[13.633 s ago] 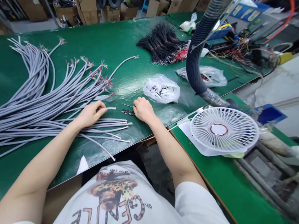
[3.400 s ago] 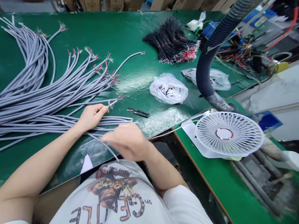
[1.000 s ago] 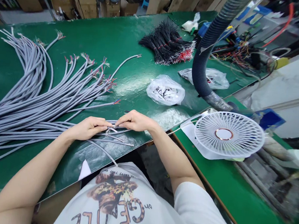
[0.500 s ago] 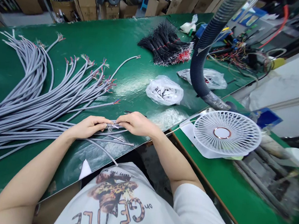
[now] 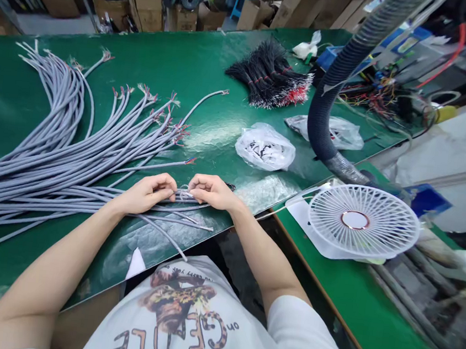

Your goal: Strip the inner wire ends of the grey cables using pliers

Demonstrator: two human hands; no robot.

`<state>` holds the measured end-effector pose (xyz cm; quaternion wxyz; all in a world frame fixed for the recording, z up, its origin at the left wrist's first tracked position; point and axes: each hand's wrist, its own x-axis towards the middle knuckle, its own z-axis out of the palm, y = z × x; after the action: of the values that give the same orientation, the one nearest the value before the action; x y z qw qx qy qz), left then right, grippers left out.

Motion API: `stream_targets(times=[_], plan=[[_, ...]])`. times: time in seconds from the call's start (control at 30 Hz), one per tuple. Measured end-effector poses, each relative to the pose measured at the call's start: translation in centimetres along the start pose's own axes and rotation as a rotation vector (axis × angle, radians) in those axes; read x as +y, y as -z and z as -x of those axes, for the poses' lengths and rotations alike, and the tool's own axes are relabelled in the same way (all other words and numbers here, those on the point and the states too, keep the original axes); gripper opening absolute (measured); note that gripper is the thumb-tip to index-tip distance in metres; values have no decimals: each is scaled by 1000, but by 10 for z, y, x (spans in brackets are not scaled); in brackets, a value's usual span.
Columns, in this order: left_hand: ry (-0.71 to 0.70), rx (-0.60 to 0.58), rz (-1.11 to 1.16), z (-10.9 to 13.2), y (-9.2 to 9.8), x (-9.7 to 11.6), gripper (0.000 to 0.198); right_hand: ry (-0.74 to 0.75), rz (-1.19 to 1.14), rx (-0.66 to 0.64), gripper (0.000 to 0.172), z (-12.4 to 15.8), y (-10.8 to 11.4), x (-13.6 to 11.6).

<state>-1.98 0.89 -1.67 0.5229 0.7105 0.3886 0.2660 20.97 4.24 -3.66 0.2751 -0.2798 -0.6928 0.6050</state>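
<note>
Cable in hand (image 5: pixel 184 193), grey: one, its end between the two hands, over the near part of the green tabletop (image 5: pixel 166 51), above a row of other cables; whether it rests on them cannot be told.

Left hand (image 5: pixel 150 192): thumb and curled fingers closed on the cable, just behind its end. Right hand (image 5: pixel 214 192): fingertips bent, pinching, it appears, at the pale strands (image 5: pixel 183 188) spread between the hands; the exact contact is too small to read.

Grey cables (image 5: pixel 71 163): many, heaped across the left side, several ends showing red and pale cores. Single cable with coloured tip (image 5: pixel 157 164): just beyond the left hand, red and blue cores bared.

Dark object (image 5: pixel 230 186): one, mostly hidden behind the right hand.

Clear bag (image 5: pixel 264 149): small black and white pieces inside. Black wires (image 5: pixel 264 75): tied bundles, farther back. White fan (image 5: pixel 363 224): to the right.

Step in hand, as judged: separating or drawing aside the strands at the cable end. Next move, as judged: calls for a firm left hold behind the end and a light right pinch, keeping loose strands apart from the cores.
</note>
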Motion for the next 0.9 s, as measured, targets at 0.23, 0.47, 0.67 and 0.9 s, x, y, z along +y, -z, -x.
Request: stream_targets(times=[0.23,0.47,0.67,0.9], plan=[[-37,53,-65,-1,-2,0,24,-51,-109,18,29,2,1,3],[-44,82,-91,-1,-3,-3,31,-68,-142,25,29,1,1,7],[-163,98,-240,0,-2,-4,32,-45,-73,55,28,2,1,5],[-237,126,-459,2,-2,-5,39,69,123,142,17,1,-1,-5]])
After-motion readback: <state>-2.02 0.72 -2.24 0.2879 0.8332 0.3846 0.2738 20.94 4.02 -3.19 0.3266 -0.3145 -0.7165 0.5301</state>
